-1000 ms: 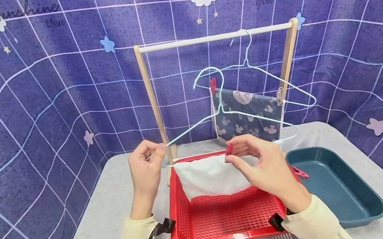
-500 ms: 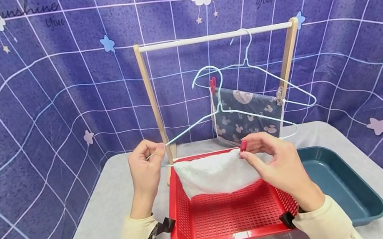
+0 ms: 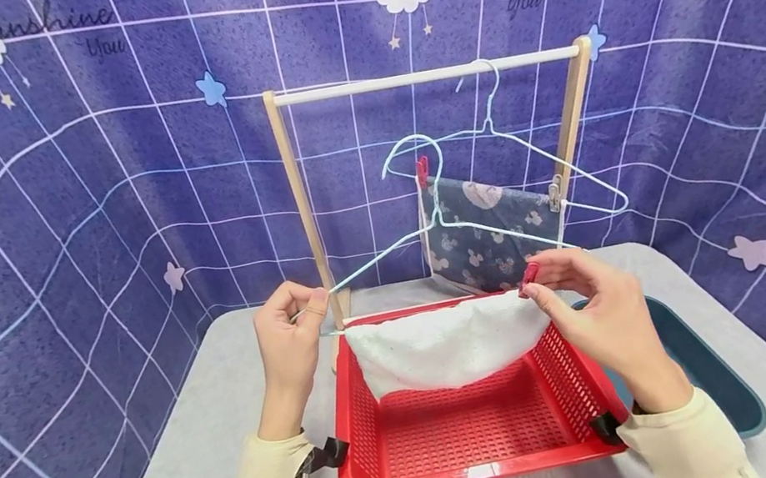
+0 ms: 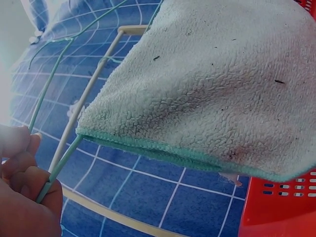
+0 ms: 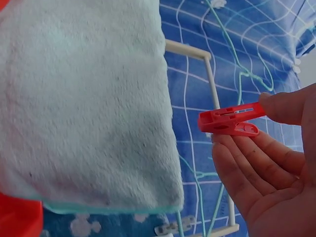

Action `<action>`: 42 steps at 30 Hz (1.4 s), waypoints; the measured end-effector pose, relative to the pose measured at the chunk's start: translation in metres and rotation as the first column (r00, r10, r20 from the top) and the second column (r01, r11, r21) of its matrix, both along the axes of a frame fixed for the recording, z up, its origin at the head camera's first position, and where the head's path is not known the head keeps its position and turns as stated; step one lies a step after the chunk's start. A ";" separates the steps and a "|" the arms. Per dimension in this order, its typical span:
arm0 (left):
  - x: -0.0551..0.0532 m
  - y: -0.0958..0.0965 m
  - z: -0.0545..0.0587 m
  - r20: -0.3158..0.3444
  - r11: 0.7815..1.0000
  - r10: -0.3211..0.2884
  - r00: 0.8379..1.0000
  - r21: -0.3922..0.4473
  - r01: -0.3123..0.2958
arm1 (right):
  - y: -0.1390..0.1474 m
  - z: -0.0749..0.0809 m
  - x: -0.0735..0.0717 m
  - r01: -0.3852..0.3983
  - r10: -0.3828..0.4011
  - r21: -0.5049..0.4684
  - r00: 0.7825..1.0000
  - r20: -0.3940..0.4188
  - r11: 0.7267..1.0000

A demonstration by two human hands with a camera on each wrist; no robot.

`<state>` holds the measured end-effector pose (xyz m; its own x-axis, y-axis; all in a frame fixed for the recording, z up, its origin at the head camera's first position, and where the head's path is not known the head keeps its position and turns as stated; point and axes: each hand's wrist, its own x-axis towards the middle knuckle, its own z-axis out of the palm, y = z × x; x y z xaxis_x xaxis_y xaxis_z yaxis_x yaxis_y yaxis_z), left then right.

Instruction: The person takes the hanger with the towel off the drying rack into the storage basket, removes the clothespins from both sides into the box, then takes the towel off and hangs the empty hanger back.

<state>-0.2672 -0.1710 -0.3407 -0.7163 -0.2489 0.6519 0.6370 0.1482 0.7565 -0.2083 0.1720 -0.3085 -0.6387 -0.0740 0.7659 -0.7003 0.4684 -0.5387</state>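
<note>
My left hand [image 3: 288,335] grips the left end of a light-blue wire hanger [image 3: 385,254], its wire passing between the fingers in the left wrist view. Over the hanger's bottom bar hangs a white towel [image 3: 447,347], whose green-stitched edge shows in the left wrist view. My right hand [image 3: 599,304] pinches a red clothespin [image 5: 229,120] between thumb and fingers. In the head view the clothespin is near the towel's upper right corner; the right wrist view shows it beside the towel's edge, where I cannot tell whether they touch.
Below the towel stands a red basket [image 3: 483,472]. A dark teal basin [image 3: 708,362] sits to its right. Behind, a wooden rack [image 3: 395,81] carries another hanger [image 3: 560,163] with a dark-blue patterned cloth [image 3: 488,230] held by a red clothespin [image 3: 423,171] and a metal clip [image 3: 555,194].
My right hand has moved right along the towel's top edge, carrying the red clothespin from near the towel's middle toward its right corner. My left hand keeps its grip on the hanger.
</note>
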 end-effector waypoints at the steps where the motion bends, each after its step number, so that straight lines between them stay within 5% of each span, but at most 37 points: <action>1: 0.000 0.000 0.000 -0.001 1.000 0.000 1.000 -0.002 0.000 | 0.002 0.001 0.000 0.008 -0.008 0.001 1.000 -0.004 1.000; 10: -0.001 -0.001 0.000 -0.004 1.000 0.011 1.000 0.002 -0.011 | 0.042 -0.016 -0.019 0.129 -0.129 -0.008 0.991 -0.037 0.992; 21: -0.001 -0.002 0.002 0.001 1.000 0.018 1.000 0.022 -0.018 | 0.071 -0.015 -0.017 0.261 -0.260 -0.074 0.965 0.023 0.963; 29: 0.001 -0.002 0.002 0.005 0.999 0.020 1.000 0.024 -0.021 | 0.088 -0.021 -0.019 0.346 -0.341 -0.047 0.936 0.083 0.937; 42: 0.000 -0.002 0.001 0.007 0.999 0.023 1.000 0.022 -0.023 | 0.115 -0.054 -0.036 0.438 -0.450 0.106 0.858 0.247 0.893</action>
